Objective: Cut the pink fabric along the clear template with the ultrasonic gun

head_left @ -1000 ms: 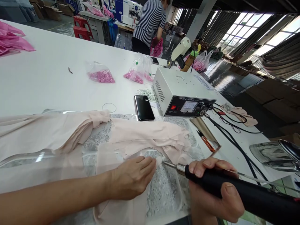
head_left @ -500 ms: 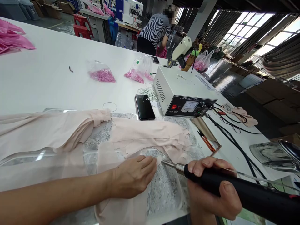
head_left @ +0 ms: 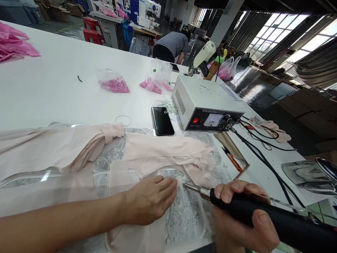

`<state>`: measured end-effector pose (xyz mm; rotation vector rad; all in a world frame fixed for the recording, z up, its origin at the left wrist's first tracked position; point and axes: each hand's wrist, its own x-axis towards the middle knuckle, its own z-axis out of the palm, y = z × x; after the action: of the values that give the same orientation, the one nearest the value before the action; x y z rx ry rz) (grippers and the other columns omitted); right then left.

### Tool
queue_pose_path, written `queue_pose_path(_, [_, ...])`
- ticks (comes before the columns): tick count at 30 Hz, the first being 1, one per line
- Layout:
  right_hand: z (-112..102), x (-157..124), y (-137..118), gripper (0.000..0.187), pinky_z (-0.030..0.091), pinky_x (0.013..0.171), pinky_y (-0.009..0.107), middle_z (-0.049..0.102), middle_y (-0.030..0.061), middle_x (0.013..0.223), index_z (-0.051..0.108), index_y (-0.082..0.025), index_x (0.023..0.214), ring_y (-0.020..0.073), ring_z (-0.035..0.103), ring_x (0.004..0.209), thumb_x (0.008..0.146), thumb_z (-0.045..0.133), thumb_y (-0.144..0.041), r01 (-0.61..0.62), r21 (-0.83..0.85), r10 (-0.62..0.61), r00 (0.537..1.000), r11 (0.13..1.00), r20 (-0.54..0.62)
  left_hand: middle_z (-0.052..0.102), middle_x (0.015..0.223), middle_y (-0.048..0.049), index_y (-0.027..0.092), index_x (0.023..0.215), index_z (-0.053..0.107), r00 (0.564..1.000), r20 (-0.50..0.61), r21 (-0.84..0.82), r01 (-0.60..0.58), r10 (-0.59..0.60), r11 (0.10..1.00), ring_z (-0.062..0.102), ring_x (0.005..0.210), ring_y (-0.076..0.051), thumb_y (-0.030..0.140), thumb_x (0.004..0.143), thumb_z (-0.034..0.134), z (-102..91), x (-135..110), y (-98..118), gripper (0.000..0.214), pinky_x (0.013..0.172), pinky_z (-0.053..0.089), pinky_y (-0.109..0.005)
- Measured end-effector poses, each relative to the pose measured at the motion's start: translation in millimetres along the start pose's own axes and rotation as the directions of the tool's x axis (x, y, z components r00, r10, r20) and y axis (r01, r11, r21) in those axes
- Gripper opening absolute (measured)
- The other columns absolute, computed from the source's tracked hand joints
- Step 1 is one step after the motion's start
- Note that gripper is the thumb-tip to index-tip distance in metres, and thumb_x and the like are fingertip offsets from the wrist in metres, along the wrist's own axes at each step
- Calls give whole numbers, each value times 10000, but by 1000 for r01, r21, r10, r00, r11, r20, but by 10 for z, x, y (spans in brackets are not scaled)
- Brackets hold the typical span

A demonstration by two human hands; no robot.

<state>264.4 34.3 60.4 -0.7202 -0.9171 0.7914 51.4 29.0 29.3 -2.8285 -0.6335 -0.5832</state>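
My left hand (head_left: 152,199) is closed, its fingertips pinching the edge of a pale pink fabric piece (head_left: 137,235) that lies under it. My right hand (head_left: 242,214) wraps round the black grip of a handheld ultrasonic tool (head_left: 289,223). The tool's thin metal tip points left and stands just right of my left fingertips, a small gap between them. Beyond my hands lies a folded stack of pale pink fabric (head_left: 168,151). A larger pile of the same fabric (head_left: 58,147) spreads to the left. What sits inside the left pinch is partly hidden.
A white control box (head_left: 207,102) with thick cables stands behind the tool. Near it are a phone (head_left: 162,121), a coil of thin cord (head_left: 166,105), an orange pen (head_left: 233,160), a glass jar (head_left: 310,175) and bags of pink bits (head_left: 115,84). A person (head_left: 170,47) bends beyond the table.
The tool and my right hand have shifted slightly right and down, and the tip is a little farther from my left fingertips. The person beyond the table bends lower.
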Motion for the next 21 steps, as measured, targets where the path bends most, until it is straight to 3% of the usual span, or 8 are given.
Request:
queue_pose_path(12, [13,-18,13,233,426,440,297,511,-20,739,612,-204,863,99,469,477,684,560,-342,-3,-2,3,998,1000,-55,668,1168,-207,-4,1175,624,999,-22,-17,30,-31,999,630,1009,-280,77,906,460,-14,6,-1,326,774,510,-353])
queue_pose_path(21, [17,-13,14,223,466,452,288,522,-20,752,614,-190,861,93,496,485,693,583,-333,-11,8,11,1000,1000,-18,664,1177,-200,25,1155,640,1000,-21,6,9,-9,1000,631,1010,-259,121,922,489,-21,-6,-20,293,776,508,-341])
